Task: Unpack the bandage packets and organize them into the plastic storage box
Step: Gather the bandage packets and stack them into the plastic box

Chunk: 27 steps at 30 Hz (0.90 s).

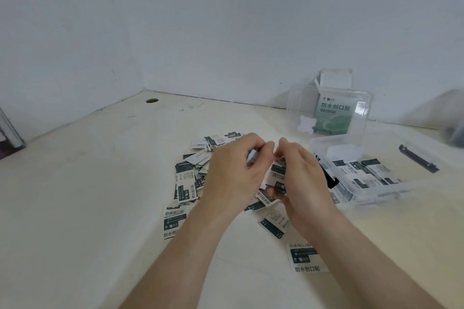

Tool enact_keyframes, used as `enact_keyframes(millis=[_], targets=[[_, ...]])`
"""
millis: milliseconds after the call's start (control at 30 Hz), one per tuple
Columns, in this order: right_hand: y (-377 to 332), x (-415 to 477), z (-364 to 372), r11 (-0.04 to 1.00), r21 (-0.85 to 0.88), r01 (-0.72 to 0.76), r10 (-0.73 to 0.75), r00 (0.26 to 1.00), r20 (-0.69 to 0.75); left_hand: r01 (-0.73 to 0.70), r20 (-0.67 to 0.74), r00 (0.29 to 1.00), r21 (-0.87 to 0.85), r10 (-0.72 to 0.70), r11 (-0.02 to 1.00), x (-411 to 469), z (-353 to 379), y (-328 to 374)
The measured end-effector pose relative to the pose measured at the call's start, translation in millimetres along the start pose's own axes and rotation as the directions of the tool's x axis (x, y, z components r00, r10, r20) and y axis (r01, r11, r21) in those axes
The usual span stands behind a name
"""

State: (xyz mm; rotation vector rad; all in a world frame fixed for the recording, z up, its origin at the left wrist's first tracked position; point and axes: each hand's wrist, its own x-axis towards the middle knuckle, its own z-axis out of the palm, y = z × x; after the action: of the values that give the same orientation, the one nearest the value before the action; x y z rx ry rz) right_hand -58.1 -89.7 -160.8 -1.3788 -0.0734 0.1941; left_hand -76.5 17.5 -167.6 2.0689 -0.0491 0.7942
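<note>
A heap of small white-and-dark-green bandage packets lies on the cream table, partly hidden under my hands. My left hand is curled, pinching a packet between thumb and fingers. My right hand, close beside it, grips a small stack of packets held upright. To the right stands the clear plastic storage box with several packets laid flat inside; its open lid stands up behind it. An opened green-and-white bandage carton shows through the lid.
Loose packets lie near the front, one at left and one at right. A black clip-like strip rests right of the box. The table has a cable hole at the back and meets two white walls in a corner.
</note>
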Motion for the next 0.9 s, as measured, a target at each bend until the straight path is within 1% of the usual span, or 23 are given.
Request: enact_keyframes(millis=[67, 133, 200, 233, 300, 333, 367, 400, 433, 500, 567, 633, 700, 733, 800, 867, 900], targets=[[-3, -2, 0, 0.999, 0.045, 0.012, -0.015, 0.998, 0.053, 0.053, -0.029, 0.998, -0.023, -0.054, 0.998, 3, -4, 1], [-10, -5, 0, 0.997, 0.066, 0.044, -0.053, 0.99, 0.132, 0.141, -0.06, 0.988, -0.056, -0.144, 0.988, 8, -9, 3], [-17, -7, -1, 0.995, 0.088, 0.054, -0.069, 0.982, 0.174, 0.223, -0.057, 0.972, -0.086, -0.229, 0.971, 14, -16, 5], [-22, -7, -1, 0.994, 0.099, 0.054, -0.071, 0.982, 0.177, 0.254, -0.037, 0.965, -0.128, -0.261, 0.959, 16, -19, 7], [-32, -7, -5, 0.989, 0.138, 0.048, -0.071, 0.983, 0.169, 0.302, 0.061, 0.953, -0.313, -0.298, 0.901, 17, -25, 16], [-36, -6, -7, 0.981, 0.188, 0.038, -0.07, 0.984, 0.166, 0.306, 0.126, 0.952, -0.423, -0.279, 0.853, 16, -28, 22], [-41, -7, -11, 0.966, 0.257, 0.022, -0.067, 0.984, 0.167, 0.278, 0.17, 0.96, -0.496, -0.222, 0.823, 14, -30, 27], [-45, -8, -15, 0.946, 0.324, 0.008, -0.07, 0.981, 0.182, 0.227, 0.188, 0.971, -0.533, -0.148, 0.815, 12, -30, 33], [-47, -10, -18, 0.928, 0.373, -0.013, -0.07, 0.976, 0.206, 0.155, 0.17, 0.983, -0.531, -0.074, 0.833, 11, -29, 36], [-48, -15, -23, 0.903, 0.424, -0.073, -0.048, 0.963, 0.267, -0.017, 0.067, 0.996, -0.463, 0.054, 0.886, 13, -23, 46], [-48, -19, -27, 0.882, 0.447, -0.15, 0.003, 0.95, 0.312, -0.112, -0.039, 0.994, -0.384, 0.105, 0.917, 17, -16, 55], [-50, -23, -35, 0.872, 0.455, -0.18, 0.028, 0.947, 0.321, -0.121, -0.082, 0.992, -0.343, 0.099, 0.932, 24, -9, 63], [-55, -25, -43, 0.903, 0.404, -0.143, 0.006, 0.947, 0.32, -0.055, -0.08, 0.996, -0.297, 0.032, 0.953, 31, -1, 67], [-59, -25, -50, 0.938, 0.331, -0.101, -0.014, 0.944, 0.33, -0.021, -0.06, 0.998, -0.281, 0.005, 0.959, 34, 3, 71], [-68, -26, -63, 0.996, 0.081, 0.021, -0.05, 0.926, 0.375, 0.014, 0.009, 1.0, -0.251, -0.012, 0.968, 38, 9, 77], [-79, -25, -77, 0.975, -0.165, 0.148, -0.072, 0.915, 0.396, 0.031, 0.082, 0.996, -0.199, -0.015, 0.98, 43, 17, 84], [-86, -22, -83, 0.951, -0.241, 0.194, -0.085, 0.913, 0.398, 0.034, 0.108, 0.994, -0.172, -0.016, 0.985, 46, 22, 87]])
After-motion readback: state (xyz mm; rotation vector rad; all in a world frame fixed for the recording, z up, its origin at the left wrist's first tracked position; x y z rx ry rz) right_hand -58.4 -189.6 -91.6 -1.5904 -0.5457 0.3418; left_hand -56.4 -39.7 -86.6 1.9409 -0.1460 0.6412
